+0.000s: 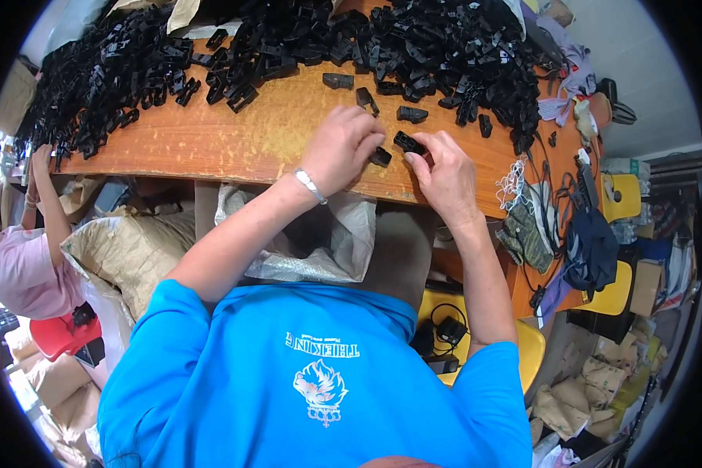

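Left hand (349, 147) pinches 1 small black clip (381, 157) at the table (210, 140) edge; right hand (444, 173) grips another clip piece (409, 143). The big black pile (413, 47) behind looks mostly unhandled, so much remains.

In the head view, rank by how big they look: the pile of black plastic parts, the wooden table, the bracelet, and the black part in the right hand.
1. wooden table
2. pile of black plastic parts
3 and 4. bracelet and black part look much alike; I won't rank them.
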A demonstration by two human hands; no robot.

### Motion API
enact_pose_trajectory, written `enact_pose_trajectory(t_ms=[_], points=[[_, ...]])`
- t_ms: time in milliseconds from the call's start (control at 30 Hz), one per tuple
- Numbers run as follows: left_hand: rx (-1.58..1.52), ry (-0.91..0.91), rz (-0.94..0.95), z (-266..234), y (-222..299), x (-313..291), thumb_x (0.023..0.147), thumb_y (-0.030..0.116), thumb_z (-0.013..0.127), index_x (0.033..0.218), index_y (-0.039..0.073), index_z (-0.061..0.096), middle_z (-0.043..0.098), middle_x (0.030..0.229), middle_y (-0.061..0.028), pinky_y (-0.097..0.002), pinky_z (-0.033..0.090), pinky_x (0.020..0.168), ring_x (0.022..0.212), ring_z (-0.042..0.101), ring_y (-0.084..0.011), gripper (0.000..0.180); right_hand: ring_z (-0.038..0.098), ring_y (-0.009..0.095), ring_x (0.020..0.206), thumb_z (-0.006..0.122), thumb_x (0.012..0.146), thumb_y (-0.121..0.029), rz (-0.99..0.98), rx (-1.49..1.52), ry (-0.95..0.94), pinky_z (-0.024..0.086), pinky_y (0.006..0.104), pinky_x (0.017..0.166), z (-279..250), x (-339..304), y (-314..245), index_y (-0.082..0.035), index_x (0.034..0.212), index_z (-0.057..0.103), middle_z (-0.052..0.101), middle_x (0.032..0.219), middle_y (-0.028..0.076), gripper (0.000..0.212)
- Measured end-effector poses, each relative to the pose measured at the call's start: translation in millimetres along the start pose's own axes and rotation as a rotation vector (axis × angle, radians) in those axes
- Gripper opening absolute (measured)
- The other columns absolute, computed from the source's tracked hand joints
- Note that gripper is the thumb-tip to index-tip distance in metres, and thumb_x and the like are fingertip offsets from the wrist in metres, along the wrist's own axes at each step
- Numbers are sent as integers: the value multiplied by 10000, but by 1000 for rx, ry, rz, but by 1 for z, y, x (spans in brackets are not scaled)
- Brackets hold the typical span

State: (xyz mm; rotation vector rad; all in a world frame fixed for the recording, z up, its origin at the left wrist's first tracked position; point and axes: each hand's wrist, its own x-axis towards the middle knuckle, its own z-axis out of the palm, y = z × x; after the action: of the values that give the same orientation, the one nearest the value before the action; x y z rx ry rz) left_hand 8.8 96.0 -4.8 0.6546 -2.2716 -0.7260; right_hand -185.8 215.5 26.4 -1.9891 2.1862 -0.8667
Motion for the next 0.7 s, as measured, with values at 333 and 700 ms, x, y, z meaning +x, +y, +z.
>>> enact_pose_trajectory(t_ms=[333,700], points=[[141,-26,42,-16,0,-10,858,129,824,1188,60,733,666,1139,-142,-460,517,964,1113,609,-376,350,739,311,807,831,883,-98,-16,109,-61,589,441,731,12,3,-30,-18,1151,757,675,1023,136,289],[90,-77,38,-9,-12,-4,827,94,833,1084,54,725,660,1065,-136,-459,514,934,1050,598,-367,282,719,368,882,818,871,-54,-30,134,-65,590,459,763,20,6,-27,-8,1109,762,665,1036,145,248]])
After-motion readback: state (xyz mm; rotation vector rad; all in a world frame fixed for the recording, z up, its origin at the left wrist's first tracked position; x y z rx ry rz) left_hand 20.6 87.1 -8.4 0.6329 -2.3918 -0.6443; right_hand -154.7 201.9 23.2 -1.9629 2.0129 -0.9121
